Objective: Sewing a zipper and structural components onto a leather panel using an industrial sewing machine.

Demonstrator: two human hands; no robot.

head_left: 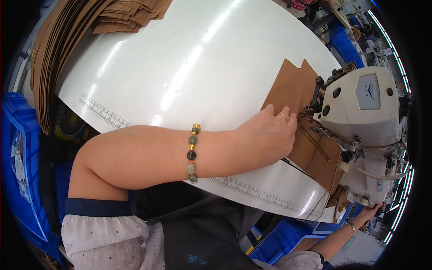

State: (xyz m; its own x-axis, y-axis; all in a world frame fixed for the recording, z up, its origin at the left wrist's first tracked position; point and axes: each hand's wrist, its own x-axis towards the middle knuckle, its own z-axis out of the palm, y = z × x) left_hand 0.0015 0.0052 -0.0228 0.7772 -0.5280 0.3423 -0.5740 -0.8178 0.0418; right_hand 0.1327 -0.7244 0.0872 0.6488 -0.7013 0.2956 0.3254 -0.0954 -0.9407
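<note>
A brown leather-like panel [288, 85] lies flat on the white table, running beneath the head of a white sewing machine [360, 101]. My left hand [272, 135] rests on this panel just left of the needle area, its fingers bent and pressed on the piece. The thumb is hidden. A thin dark edge shows under the hand, and I cannot make out what it is. A narrow slot or strip [315, 144] crosses the panel in front of the needle. My right hand [366, 215] reaches to the machine's lower right end, fingers stretched out against it.
Stacked brown panels [49, 67] hang over the table's left edge, with more brown pieces [128, 15] at the far left. Printed rulers [252, 191] run along the near edge of the white table [189, 67]. Blue bins [20, 162] stand left and below right.
</note>
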